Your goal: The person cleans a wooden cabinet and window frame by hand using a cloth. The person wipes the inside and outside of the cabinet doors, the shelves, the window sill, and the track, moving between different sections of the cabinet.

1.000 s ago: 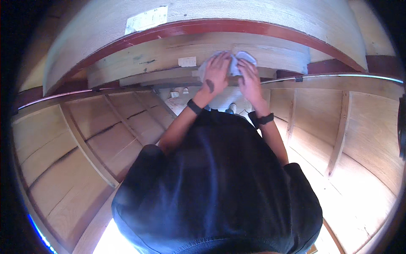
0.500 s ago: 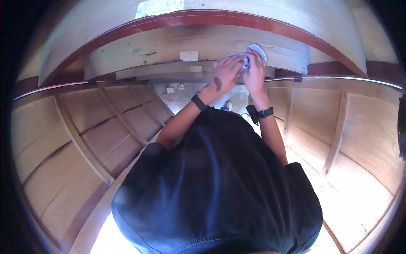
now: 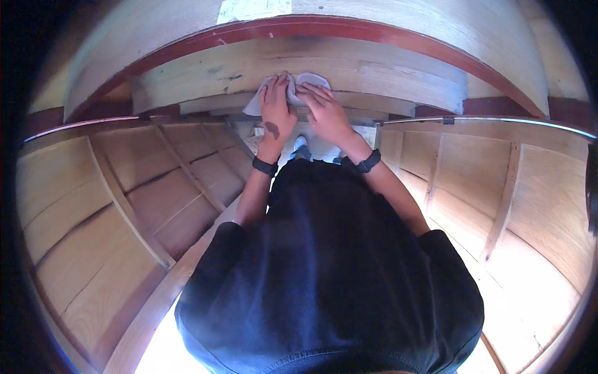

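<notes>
I stand inside a wooden boat hull. A pale grey cloth (image 3: 254, 103) lies flat on the wooden cross plank (image 3: 386, 75) in front of me. My left hand (image 3: 276, 112) presses down on the cloth with fingers spread. Beside it, my right hand (image 3: 327, 112) also rests on the cloth, fingers pointing left. Each wrist carries a dark band. My black shirt fills the lower middle of the view.
A dark red trim rail (image 3: 386, 37) curves above the plank. Ribbed plank walls (image 3: 124, 206) rise on the left and on the right (image 3: 498, 199). A shoe (image 3: 301, 147) shows on the hull floor below my hands.
Both hands and the cloth have slid left along the plank and slightly toward me, from the upper right spot to the middle.
</notes>
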### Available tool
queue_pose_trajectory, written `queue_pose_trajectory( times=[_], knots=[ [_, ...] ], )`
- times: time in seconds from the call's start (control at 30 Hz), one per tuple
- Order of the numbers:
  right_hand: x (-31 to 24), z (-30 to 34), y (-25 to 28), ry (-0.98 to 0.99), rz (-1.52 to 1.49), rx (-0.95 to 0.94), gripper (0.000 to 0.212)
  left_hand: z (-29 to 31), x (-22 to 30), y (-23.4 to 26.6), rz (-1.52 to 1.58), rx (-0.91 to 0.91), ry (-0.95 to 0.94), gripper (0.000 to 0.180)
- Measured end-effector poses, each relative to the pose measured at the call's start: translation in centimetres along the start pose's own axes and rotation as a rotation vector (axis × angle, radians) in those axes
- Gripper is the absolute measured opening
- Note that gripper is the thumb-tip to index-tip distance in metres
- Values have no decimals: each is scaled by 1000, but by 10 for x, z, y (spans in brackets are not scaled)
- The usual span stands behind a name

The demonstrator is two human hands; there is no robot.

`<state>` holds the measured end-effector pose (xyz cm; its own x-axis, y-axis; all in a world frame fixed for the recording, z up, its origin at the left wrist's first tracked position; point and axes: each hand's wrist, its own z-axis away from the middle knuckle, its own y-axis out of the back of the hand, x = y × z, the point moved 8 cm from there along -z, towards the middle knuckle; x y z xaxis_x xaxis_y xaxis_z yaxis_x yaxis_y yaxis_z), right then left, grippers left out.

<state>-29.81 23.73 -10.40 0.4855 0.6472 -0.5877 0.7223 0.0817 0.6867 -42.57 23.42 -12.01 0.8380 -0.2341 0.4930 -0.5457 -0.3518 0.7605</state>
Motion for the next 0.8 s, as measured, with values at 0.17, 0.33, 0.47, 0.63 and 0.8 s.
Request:
queue_pose_trajectory(
  times=[0.17,0.33,0.47,0.63,0.8],
  knots=[
    [36,32,41,-73,23,76,49,-27,39,-34,36,-111,-102,62],
    [78,86,109,-254,104,251,45,-33,125,-76,201,-259,-272,58],
    [107,114,155,-290,323,334,43,-14,170,-102,270,-345,-429,61],
    [105,89,149,-310,385,306,37,-10,164,-103,303,-355,-470,61],
    [84,47,89,-239,294,244,40,-1,119,-80,224,-316,-339,62]
  ],
)
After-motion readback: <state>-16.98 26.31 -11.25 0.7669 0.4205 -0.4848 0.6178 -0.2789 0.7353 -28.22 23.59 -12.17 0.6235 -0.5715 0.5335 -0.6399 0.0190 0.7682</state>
